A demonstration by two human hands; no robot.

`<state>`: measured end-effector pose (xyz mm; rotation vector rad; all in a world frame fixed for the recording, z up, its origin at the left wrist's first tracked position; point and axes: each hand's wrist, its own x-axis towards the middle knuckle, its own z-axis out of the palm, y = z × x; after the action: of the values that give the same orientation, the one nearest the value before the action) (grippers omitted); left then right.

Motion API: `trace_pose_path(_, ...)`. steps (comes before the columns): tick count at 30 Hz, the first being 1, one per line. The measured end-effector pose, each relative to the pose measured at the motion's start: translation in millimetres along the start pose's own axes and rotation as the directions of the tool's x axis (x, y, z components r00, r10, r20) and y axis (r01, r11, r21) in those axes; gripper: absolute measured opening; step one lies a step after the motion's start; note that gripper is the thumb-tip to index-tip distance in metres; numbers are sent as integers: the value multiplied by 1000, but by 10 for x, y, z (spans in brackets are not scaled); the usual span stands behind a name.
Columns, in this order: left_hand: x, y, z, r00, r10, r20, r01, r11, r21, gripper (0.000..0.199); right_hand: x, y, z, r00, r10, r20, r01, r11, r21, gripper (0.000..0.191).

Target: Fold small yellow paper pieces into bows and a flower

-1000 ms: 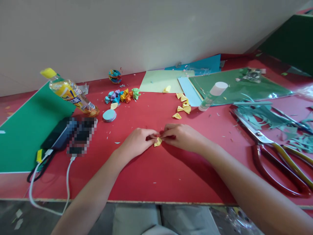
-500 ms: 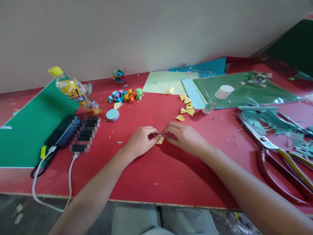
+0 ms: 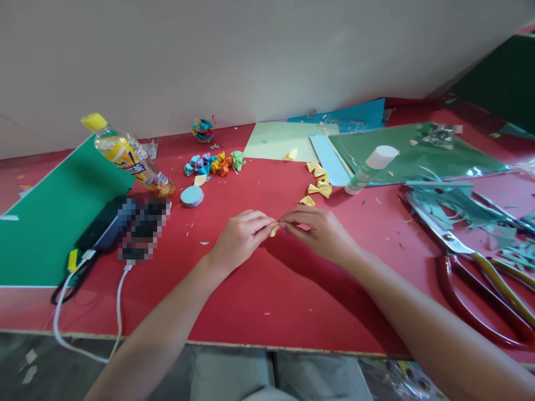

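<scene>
My left hand (image 3: 240,236) and my right hand (image 3: 320,231) meet fingertip to fingertip over the red table (image 3: 267,289). Between them they pinch a small folded yellow paper piece (image 3: 274,230), mostly hidden by the fingers. Several finished yellow folded pieces (image 3: 320,184) lie just beyond my right hand. A row of crumpled coloured paper pieces (image 3: 213,163) sits farther back to the left, near a round pale blue paper disc (image 3: 191,196).
A tilted drink bottle (image 3: 129,157) rests on a green sheet (image 3: 50,217) at left, beside a blurred dark device with white cables (image 3: 117,295). A glue stick (image 3: 368,167), coloured paper sheets (image 3: 288,142), teal paper scraps (image 3: 455,200) and large red-handled scissors (image 3: 472,262) lie at right.
Both hands have lifted and shifted slightly away from me with the yellow piece; now less of it shows between the fingertips. The view has also shifted a little.
</scene>
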<state>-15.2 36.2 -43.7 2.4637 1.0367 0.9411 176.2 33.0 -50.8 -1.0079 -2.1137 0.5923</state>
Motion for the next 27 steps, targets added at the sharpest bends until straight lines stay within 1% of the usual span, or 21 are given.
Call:
trace_pose_path(3, 0, 4, -17, 999, 35, 11, -35, 999, 11, 20, -8, -22, -16, 1000, 8, 16, -8, 1000, 14, 18)
trace_pose_path(6, 9, 27, -27, 998, 44, 38, -44, 999, 8, 20, -11, -42, -25, 999, 15, 46, -17, 999, 33, 18)
trace_pose_path(9, 18, 75, -19, 1000, 22, 14, -22, 999, -43, 18, -8, -63, -12, 999, 33, 4, -33, 997, 77, 13)
trace_pose_path(10, 19, 94, -13, 1000, -5, -12, 4, 997, -80, 17, -6, -72, -3, 998, 55, -27, -52, 993, 103, 12)
trace_pose_path(12, 20, 129, 3, 991, -105, -82, 89, 980, -177, 14, 2, -93, 16, 991, 116, -64, -103, 979, 173, 10)
trace_pose_path(14, 21, 150, 19, 966, -224, -128, 181, 943, -279, 14, 12, -109, 29, 985, 164, -55, -147, 961, 234, 11)
trace_pose_path(16, 22, 157, 29, 949, -288, -129, 229, 909, -348, 14, 23, -110, 30, 981, 185, -53, -165, 952, 258, 12)
trace_pose_path(18, 26, 152, 33, 953, -286, -97, 233, 901, -366, 13, 31, -93, 17, 977, 193, -89, -167, 956, 241, 11)
trace_pose_path(20, 31, 143, 33, 962, -263, -68, 224, 911, -346, 12, 34, -65, -5, 979, 166, -122, -142, 972, 187, 11)
trace_pose_path(22, 34, 132, 34, 970, -238, -55, 208, 924, -322, 13, 32, -38, -28, 989, 87, -120, -74, 991, 110, 12)
trace_pose_path(25, 33, 115, 41, 976, -207, -69, 177, 937, -301, 14, 24, -14, -46, 995, -19, -97, 22, 1000, 22, 14)
trace_pose_path(27, 28, 108, 45, 979, -184, -93, 151, 947, -283, 14, 19, -13, -44, 994, -49, -99, 49, 999, -8, 13)
